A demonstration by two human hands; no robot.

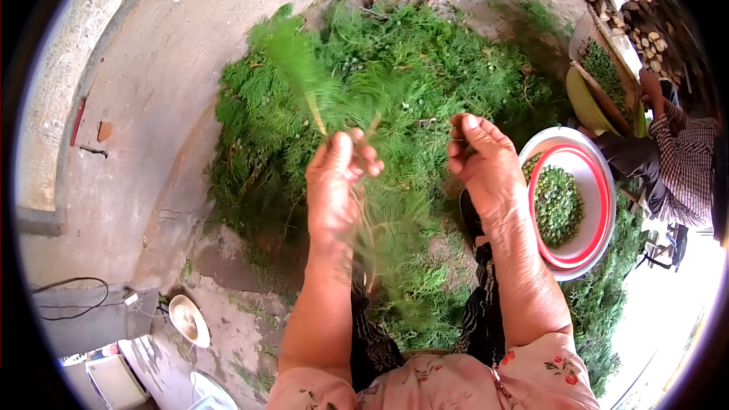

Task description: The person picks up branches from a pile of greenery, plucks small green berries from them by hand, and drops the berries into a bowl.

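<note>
My left hand (340, 175) is closed around the thin stems of a leafy evergreen sprig (300, 76). The sprig's feathery tip is smeared by motion, and more blurred greenery hangs below the hand. To the right, my right hand (486, 159) is held up with its fingers curled together; whatever is in them, if anything, is hidden. Both hands hover above a large heap of cut evergreen branches (456, 53). Right beside my right forearm stands a white basin with a red rim (600, 175), holding many small green cones or seeds (558, 209).
A co-worker in a checked shirt (683, 159) sits at the right, one hand near a woven basket (585, 34) of green pieces. Stones (649, 45) lie behind it. At the left are a curved concrete kerb (64, 106), a bowl (188, 320) and a black cable (102, 296).
</note>
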